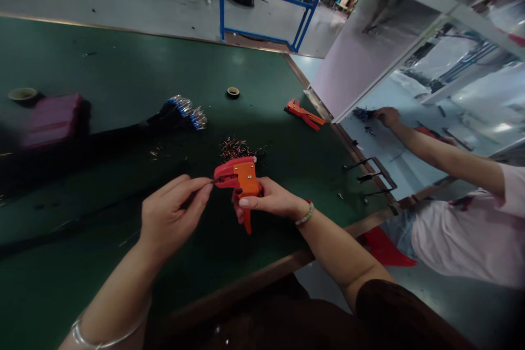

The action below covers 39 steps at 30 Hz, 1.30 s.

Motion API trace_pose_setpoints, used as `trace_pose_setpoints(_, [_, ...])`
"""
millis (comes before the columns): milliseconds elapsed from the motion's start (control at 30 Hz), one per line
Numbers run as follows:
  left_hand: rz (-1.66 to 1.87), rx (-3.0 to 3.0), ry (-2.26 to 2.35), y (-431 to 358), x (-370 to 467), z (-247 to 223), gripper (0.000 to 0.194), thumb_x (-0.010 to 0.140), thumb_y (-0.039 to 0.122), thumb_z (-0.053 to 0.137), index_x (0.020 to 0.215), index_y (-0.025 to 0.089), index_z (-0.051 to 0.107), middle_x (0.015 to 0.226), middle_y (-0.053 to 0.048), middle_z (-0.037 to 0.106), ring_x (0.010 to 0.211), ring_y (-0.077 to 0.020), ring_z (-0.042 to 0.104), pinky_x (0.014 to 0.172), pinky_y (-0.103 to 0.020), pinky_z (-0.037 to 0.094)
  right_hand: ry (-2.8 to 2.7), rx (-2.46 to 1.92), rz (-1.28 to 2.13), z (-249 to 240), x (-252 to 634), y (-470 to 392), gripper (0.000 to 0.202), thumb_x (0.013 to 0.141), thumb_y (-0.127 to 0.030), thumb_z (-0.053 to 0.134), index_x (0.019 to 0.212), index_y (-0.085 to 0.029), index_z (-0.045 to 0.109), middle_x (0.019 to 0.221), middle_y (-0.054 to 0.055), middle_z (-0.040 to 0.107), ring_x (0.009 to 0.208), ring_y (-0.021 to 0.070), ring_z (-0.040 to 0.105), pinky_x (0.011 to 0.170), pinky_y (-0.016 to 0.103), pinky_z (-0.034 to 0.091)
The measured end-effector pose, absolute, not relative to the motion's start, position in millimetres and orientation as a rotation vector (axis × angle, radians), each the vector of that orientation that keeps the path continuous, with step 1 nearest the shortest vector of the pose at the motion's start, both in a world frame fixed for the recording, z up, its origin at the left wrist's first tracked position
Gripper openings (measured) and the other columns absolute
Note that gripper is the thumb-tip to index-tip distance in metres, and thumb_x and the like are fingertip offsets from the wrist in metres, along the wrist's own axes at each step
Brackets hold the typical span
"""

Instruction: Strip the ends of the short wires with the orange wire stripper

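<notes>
My right hand is wrapped round the orange handle of a red and orange wire stripper, whose jaws face left. At those jaws, my left hand pinches a thin dark wire between thumb and forefinger. Most of the wire is hidden by the fingers and the tool. Just beyond the stripper lies a heap of short coppery wire scraps. Farther left on the green table, a thick black cable bundle ends in several silver and blue tips.
A second wire stripper lies near the table's right edge, with a black metal bracket closer to me. Tape rolls and a pink box sit farther back. At right, a co-worker's hand touches dark pieces on another table.
</notes>
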<state>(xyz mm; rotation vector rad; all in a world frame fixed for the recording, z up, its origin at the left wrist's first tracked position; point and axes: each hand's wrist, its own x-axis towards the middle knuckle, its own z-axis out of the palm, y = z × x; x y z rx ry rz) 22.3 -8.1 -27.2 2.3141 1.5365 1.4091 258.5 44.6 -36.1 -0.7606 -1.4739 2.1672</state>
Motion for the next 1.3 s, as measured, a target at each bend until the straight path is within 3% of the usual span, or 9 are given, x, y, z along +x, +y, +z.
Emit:
trace_pose_setpoints(267, [1.355, 2.313, 1.489, -8, 19, -28, 0.012, 0.098, 0.02, 0.066, 0.098, 0.017, 0.077, 0.081, 0.001, 0.074, 0.069, -0.0106, 0.066, 0.064, -0.02, 0.05, -1.514, -0.765, 2.193, -37, 260, 46, 0.041, 0.086, -0.047, 0.083, 0.095, -0.01, 0.067, 0.081, 0.005, 0.072, 0.074, 0.0166, 0.074, 0.071, 0.03, 0.064])
trace_pose_setpoints(800, [1.245, 2.117, 1.34, -6, 17, -19, 0.017, 0.097, 0.026, 0.064, 0.093, 0.019, 0.08, 0.074, 0.0, 0.07, 0.062, -0.0104, 0.063, 0.057, -0.02, 0.048, -1.614, -0.751, 2.258, -37, 264, 51, 0.041, 0.087, -0.051, 0.08, 0.087, -0.012, 0.067, 0.078, 0.004, 0.071, 0.066, 0.0138, 0.069, 0.068, 0.028, 0.061])
trace_pose_setpoints(1067, [1.222, 2.064, 1.308, -7, 14, -16, 0.015, 0.095, 0.026, 0.066, 0.092, 0.02, 0.08, 0.074, 0.0, 0.07, 0.062, -0.0108, 0.064, 0.056, -0.02, 0.047, -1.73, -0.714, 2.232, -35, 267, 50, 0.041, 0.089, -0.051, 0.079, 0.085, -0.012, 0.068, 0.079, 0.004, 0.069, 0.074, 0.0151, 0.068, 0.071, 0.027, 0.059])
trace_pose_setpoints(1300, [1.195, 2.028, 1.316, -7, 13, -15, 0.018, 0.095, 0.03, 0.065, 0.091, 0.021, 0.08, 0.071, 0.0, 0.069, 0.06, -0.0113, 0.062, 0.054, -0.021, 0.046, -1.657, -0.798, 2.237, -35, 262, 45, 0.046, 0.089, -0.055, 0.077, 0.079, -0.013, 0.064, 0.069, 0.001, 0.065, 0.063, 0.0126, 0.065, 0.061, 0.024, 0.056])
